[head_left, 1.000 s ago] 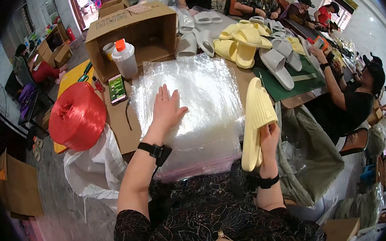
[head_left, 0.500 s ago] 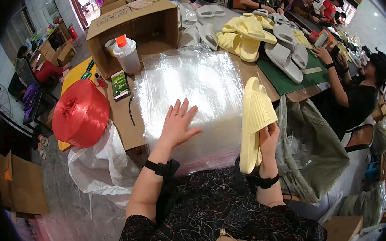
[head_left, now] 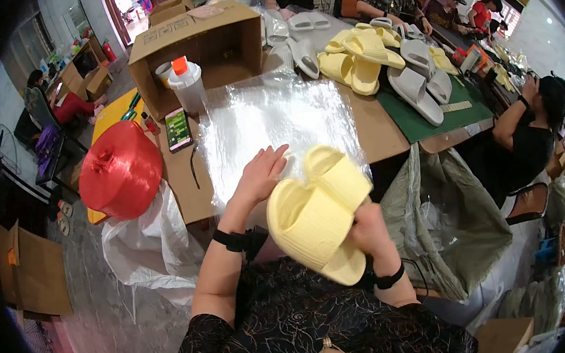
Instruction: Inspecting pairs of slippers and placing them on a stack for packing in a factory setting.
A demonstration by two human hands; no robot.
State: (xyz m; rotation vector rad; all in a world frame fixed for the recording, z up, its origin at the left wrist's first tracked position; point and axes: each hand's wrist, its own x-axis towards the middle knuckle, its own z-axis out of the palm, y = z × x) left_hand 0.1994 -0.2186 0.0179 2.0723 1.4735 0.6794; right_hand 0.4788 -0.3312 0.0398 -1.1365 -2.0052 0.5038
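A pair of pale yellow slide sandals (head_left: 319, 217) is tilted in front of my chest, soles partly turned away. My right hand (head_left: 370, 229) grips the pair from its right side; its fingertips are hidden behind the straps. My left hand (head_left: 260, 175) has its fingers stretched out over a stack of clear plastic bags (head_left: 277, 120), close to the left sandal. Whether it presses on the bags I cannot tell. The sandals cover the lower part of the stack.
An open cardboard box (head_left: 193, 43), a bottle with an orange cap (head_left: 186, 84) and a phone (head_left: 177, 129) lie beyond my left hand. Left is a red twine roll (head_left: 120, 169). More yellow sandals (head_left: 362, 55) and grey ones (head_left: 416, 91) are piled right. Co-workers sit beyond.
My right hand has swung the yellow sandals leftward in front of me, and the pair has turned to show both straps. My left hand stays over the bags, its fingers now closer together.
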